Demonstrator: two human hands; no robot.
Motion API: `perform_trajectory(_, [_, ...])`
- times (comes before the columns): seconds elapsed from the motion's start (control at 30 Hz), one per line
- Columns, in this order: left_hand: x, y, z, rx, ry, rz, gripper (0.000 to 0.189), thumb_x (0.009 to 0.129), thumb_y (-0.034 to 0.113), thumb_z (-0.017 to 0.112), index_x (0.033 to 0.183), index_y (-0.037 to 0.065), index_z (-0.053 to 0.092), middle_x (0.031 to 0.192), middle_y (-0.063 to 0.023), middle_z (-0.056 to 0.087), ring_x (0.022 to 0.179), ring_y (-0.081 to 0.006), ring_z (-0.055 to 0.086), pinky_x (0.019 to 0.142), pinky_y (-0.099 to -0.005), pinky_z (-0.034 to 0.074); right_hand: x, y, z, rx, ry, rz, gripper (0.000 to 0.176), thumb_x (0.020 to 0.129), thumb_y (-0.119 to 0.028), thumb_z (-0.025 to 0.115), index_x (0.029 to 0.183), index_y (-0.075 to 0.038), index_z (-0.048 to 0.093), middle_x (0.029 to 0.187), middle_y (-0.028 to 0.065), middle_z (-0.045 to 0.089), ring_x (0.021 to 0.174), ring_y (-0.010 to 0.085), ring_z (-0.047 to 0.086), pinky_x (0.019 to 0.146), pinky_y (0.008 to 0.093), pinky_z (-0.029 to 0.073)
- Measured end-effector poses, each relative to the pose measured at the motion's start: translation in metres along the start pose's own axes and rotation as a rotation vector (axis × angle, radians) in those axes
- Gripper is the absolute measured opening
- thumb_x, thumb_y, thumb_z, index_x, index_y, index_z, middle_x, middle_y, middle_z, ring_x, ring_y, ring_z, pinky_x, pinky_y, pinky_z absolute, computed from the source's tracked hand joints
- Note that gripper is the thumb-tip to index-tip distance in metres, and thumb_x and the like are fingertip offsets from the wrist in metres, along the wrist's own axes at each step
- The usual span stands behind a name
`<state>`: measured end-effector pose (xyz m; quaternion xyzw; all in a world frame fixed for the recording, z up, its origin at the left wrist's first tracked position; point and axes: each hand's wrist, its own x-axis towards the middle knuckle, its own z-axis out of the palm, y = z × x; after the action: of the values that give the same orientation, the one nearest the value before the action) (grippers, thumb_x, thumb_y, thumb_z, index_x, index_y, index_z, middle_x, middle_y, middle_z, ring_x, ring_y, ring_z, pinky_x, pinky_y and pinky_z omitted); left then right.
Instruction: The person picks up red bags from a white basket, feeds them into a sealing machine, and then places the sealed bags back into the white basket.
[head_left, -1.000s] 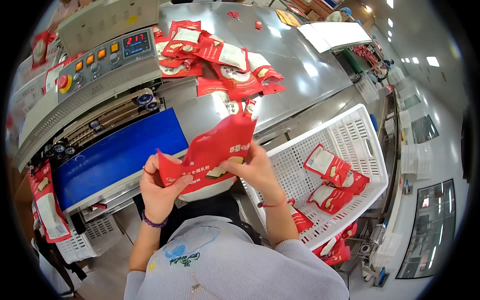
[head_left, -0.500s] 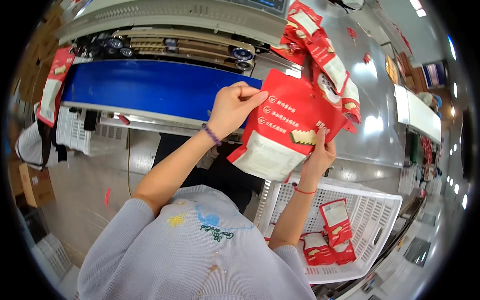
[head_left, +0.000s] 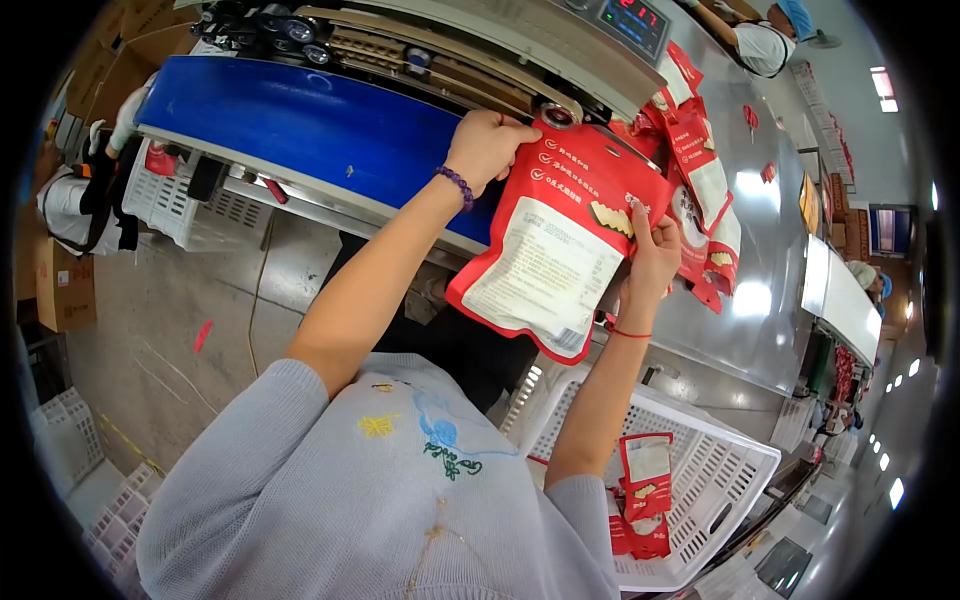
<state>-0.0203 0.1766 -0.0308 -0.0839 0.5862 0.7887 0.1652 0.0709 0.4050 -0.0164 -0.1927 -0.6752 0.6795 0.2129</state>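
Shifted up toward the sealer (head_left: 480, 40) since half a second ago: flat glossy red pouch (head_left: 560, 250) with white label panel. Nearest, perforated white plastic crate (head_left: 730, 470). Pouch pinched at right edge by right hand (head_left: 652, 255), clamped at top corner by left hand (head_left: 487, 145), over smooth blue belt (head_left: 300, 130).

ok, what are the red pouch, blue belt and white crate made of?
Red pouch: flexible plastic or foil laminate film, likely; glossy, it bends and creases. Blue belt: smooth matte sheet, probably PVC or rubber. White crate: rigid moulded plastic, judging by its perforated grid walls.
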Motion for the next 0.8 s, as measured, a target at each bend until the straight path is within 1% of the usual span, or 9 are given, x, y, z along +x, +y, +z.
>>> perform_trajectory(0.17, [-0.007,0.017,-0.031,0.081,0.052,0.045,0.018,0.083,0.015,0.069,0.079,-0.002,0.066,0.053,-0.0009,0.05,0.039,-0.008,0.038,0.036,-0.0256,0.028,0.001,-0.01,0.025,-0.068,-0.084,0.135,0.015,0.085,-0.013,0.072,0.085,-0.004,0.06,0.079,0.0003,0.066,0.064,0.0028,0.055,0.054,0.0169,0.041])
perform_trajectory(0.23, [-0.009,0.021,-0.051,0.378,0.06,0.028,0.019,0.082,0.019,0.069,0.083,0.0,0.068,0.059,-0.0046,0.057,0.047,-0.0114,0.051,0.043,-0.0263,0.04,0.009,-0.005,0.031,-0.2,-0.105,0.141,0.021,0.083,-0.019,0.075,0.087,-0.002,0.063,0.074,0.0007,0.064,0.058,0.0041,0.054,0.046,0.0187,0.042])
perform_trajectory(0.3, [-0.01,0.013,-0.074,0.912,0.245,0.752,0.018,0.088,0.019,0.065,0.093,0.002,0.07,0.064,0.0008,0.052,0.058,-0.005,0.048,0.051,-0.0199,0.037,0.005,-0.011,0.041,-0.305,-0.125,0.174,0.026,0.083,-0.023,0.075,0.088,0.0,0.062,0.074,0.0033,0.065,0.059,0.0082,0.059,0.048,0.0211,0.048])
perform_trajectory(0.37, [-0.07,0.058,-0.047,0.75,0.215,0.685,0.016,0.091,0.016,0.061,0.097,0.005,0.071,0.077,-0.0001,0.054,0.064,-0.0079,0.05,0.06,-0.0212,0.04,0.008,-0.002,0.046,-0.19,-0.217,0.2,0.029,0.086,-0.023,0.071,0.094,0.002,0.06,0.081,0.008,0.066,0.066,0.0126,0.064,0.053,0.0238,0.053])
perform_trajectory(0.47, [-0.156,0.095,0.017,0.653,-0.411,0.912,0.023,0.093,0.009,0.055,0.113,0.002,0.063,0.096,-0.0043,0.056,0.082,-0.0156,0.056,0.07,-0.0281,0.046,-0.019,-0.005,0.052,-0.059,-0.305,0.153,0.028,0.091,-0.022,0.066,0.103,0.002,0.057,0.092,0.0111,0.065,0.073,0.0153,0.066,0.057,0.0265,0.056])
perform_trajectory(0.5, [-0.186,0.09,0.047,0.395,-1.178,0.917,0.029,0.095,0.013,0.048,0.121,0.0,0.055,0.109,-0.0096,0.055,0.096,-0.0208,0.056,0.083,-0.0334,0.046,-0.032,-0.006,0.04,0.046,-0.317,0.251,0.027,0.092,-0.022,0.063,0.105,0.001,0.056,0.093,0.0112,0.065,0.075,0.016,0.066,0.058,0.0273,0.056])
perform_trajectory(0.57, [-0.278,0.085,0.102,-0.537,-1.805,0.643,0.022,0.09,0.026,0.061,0.093,0.005,0.065,0.084,-0.0101,0.064,0.089,-0.024,0.061,0.082,-0.044,0.046,-0.071,-0.012,-0.006,0.151,-0.456,0.279,0.025,0.098,-0.025,0.053,0.106,-0.001,0.055,0.092,0.01,0.065,0.076,0.019,0.067,0.057,0.0275,0.056])
perform_trajectory(0.67, [-0.304,0.069,0.127,-0.856,-2.036,0.5,0.022,0.089,0.026,0.062,0.094,0.004,0.064,0.085,-0.0102,0.063,0.09,-0.0238,0.06,0.083,-0.0438,0.046,-0.142,0.017,-0.105,0.309,-0.378,0.313,0.019,0.099,-0.019,0.047,0.099,-0.002,0.055,0.087,0.0139,0.065,0.069,0.0223,0.068,0.054,0.0288,0.055])
perform_trajectory(0.8, [-0.313,0.037,0.163,-0.904,-2.118,0.358,0.023,0.087,0.025,0.064,0.095,0.004,0.063,0.087,-0.0102,0.062,0.091,-0.0237,0.06,0.083,-0.0434,0.046,-0.228,0.078,-0.251,0.536,0.552,0.237,0.019,0.098,-0.021,0.051,0.104,-0.005,0.058,0.089,0.0056,0.064,0.077,0.015,0.062,0.065,0.0279,0.052])
